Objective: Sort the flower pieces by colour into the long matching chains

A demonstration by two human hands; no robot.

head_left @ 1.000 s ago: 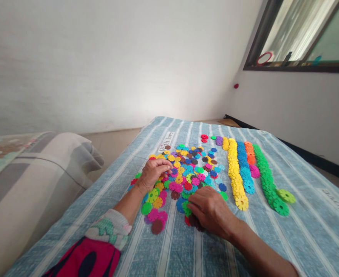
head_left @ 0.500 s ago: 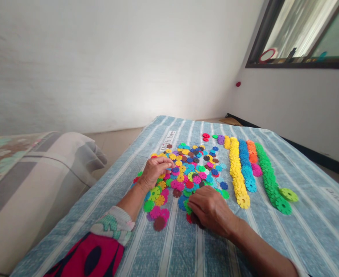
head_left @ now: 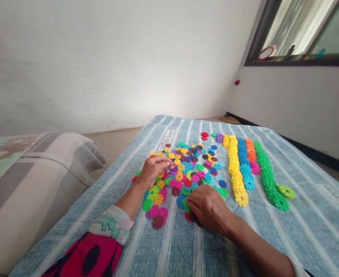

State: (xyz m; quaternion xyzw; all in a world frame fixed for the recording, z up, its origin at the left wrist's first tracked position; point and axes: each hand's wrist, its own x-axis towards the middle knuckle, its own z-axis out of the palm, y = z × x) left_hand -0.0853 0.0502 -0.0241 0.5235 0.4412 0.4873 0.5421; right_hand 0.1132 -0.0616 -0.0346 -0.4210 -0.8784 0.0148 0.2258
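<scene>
A loose pile of coloured plastic snowflake discs (head_left: 188, 169) lies on a blue striped cloth (head_left: 299, 227). My left hand (head_left: 153, 171) rests on the pile's left side, fingers curled and pinched over discs. My right hand (head_left: 208, 207) lies on the pile's near edge, fingers bent down onto green and red discs. To the right run sorted rows: a yellow row (head_left: 235, 169), a blue row (head_left: 243, 163), a short orange row (head_left: 250, 150) and a green row (head_left: 269, 177).
A grey cushion (head_left: 33, 188) lies left of the cloth. White walls stand behind and to the right, with a dark-framed window (head_left: 299, 34) at upper right. A few red, green and purple discs (head_left: 212, 136) sit at the rows' far end.
Both hands stay on the pile, almost still. The view has shifted slightly, so everything sits a little higher in the picture.
</scene>
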